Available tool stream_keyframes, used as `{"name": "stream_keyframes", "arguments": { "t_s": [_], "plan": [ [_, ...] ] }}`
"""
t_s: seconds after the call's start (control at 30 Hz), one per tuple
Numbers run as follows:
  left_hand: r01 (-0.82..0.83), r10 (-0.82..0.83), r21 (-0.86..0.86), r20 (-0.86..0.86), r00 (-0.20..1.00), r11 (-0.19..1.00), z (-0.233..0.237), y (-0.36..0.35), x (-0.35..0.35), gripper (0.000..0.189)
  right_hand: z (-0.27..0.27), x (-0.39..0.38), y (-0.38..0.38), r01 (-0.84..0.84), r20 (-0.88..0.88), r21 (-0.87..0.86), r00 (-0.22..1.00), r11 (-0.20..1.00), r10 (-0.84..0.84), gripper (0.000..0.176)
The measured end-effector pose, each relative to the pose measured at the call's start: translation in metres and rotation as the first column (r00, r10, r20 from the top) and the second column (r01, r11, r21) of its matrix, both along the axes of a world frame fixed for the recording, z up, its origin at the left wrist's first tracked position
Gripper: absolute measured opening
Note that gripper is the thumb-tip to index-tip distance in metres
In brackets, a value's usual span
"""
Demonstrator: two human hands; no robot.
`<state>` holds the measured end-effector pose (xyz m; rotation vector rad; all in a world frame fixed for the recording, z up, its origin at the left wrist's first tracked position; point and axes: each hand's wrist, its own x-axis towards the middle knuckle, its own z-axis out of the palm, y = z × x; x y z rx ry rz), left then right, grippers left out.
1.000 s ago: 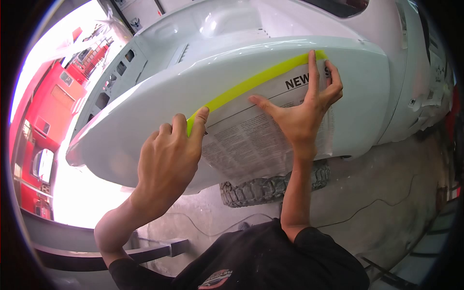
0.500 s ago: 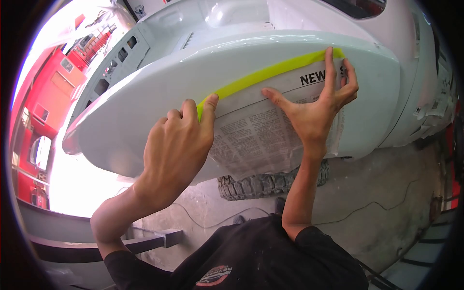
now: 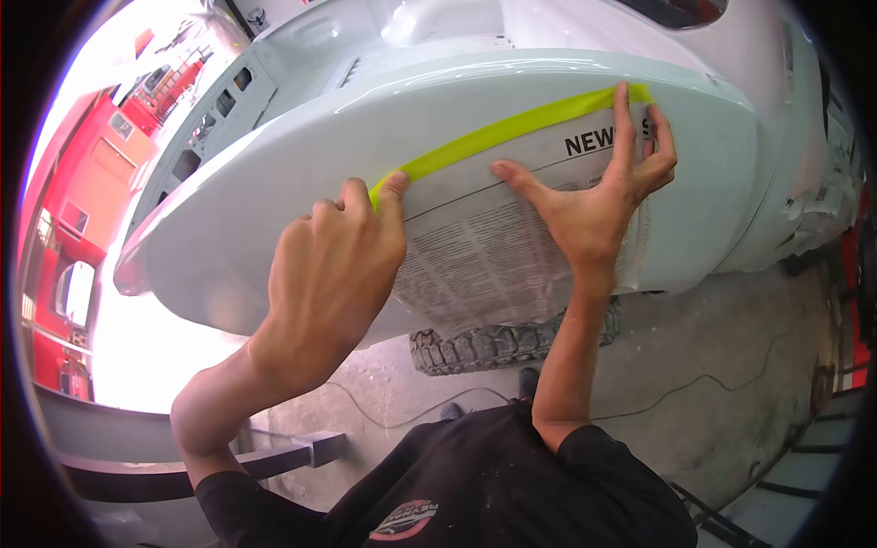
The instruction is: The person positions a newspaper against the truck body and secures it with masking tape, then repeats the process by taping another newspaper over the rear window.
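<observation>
A strip of yellow-green masking tape [image 3: 498, 132] runs along the upper edge of a newspaper sheet [image 3: 484, 247] on the pale truck side panel [image 3: 219, 228]. My left hand [image 3: 333, 265] pinches the tape's left end between thumb and curled fingers at the sheet's upper left corner. With fingers spread, my right hand [image 3: 598, 205] rests on the newspaper. Its index fingertip touches the tape near the right end, and its thumb lies on the paper below the tape. The sheet's lower part hangs down over the panel's lower edge, above the tire.
A knobby tire [image 3: 502, 347] shows under the panel. A cable [image 3: 393, 425] snakes over the concrete floor [image 3: 703, 347]. A dark metal beam [image 3: 274, 457] stands at lower left, and the open truck bed [image 3: 393, 46] lies beyond the panel.
The panel, tape and newspaper sit slightly higher in the view, apparently from a small camera shift. Both hands keep nearly the same places on the tape and paper.
</observation>
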<state>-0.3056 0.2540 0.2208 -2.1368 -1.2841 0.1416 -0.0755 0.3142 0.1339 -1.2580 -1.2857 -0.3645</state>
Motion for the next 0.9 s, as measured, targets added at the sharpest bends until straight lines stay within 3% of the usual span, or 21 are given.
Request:
{"name": "stream_keyframes", "arguments": {
  "t_s": [0.23,0.43,0.63,0.73,0.83,0.9],
  "plan": [
    [-0.07,0.066,-0.067,-0.048,0.997,0.995,0.009,-0.002,0.014,0.051,0.006,-0.018,0.011,0.111,-0.068,0.07,0.992,0.991,-0.106,0.118],
    [-0.055,0.053,-0.066,-0.026,0.998,0.996,0.009,-0.001,0.01,0.052,0.01,0.029,0.022,0.271,-0.213,0.024,0.942,0.962,-0.26,0.111],
    [-0.033,0.034,-0.039,0.025,0.999,0.999,0.002,0.0,0.003,0.055,0.025,0.078,0.028,0.29,-0.363,-0.032,0.888,0.956,-0.282,0.103],
    [-0.019,0.019,-0.039,0.009,1.0,0.999,0.004,-0.001,0.005,0.054,0.024,0.063,0.026,0.367,-0.276,0.023,0.896,0.93,-0.347,0.097],
    [0.003,-0.003,-0.021,0.012,1.0,1.0,0.002,0.0,0.003,0.053,0.016,0.011,0.017,0.27,-0.113,0.124,0.96,0.955,-0.257,0.093],
    [0.024,-0.024,0.006,0.039,0.999,1.0,-0.003,0.001,0.002,0.052,0.011,-0.04,0.003,0.078,-0.025,0.049,0.997,0.996,-0.077,0.094]
  ]
}}
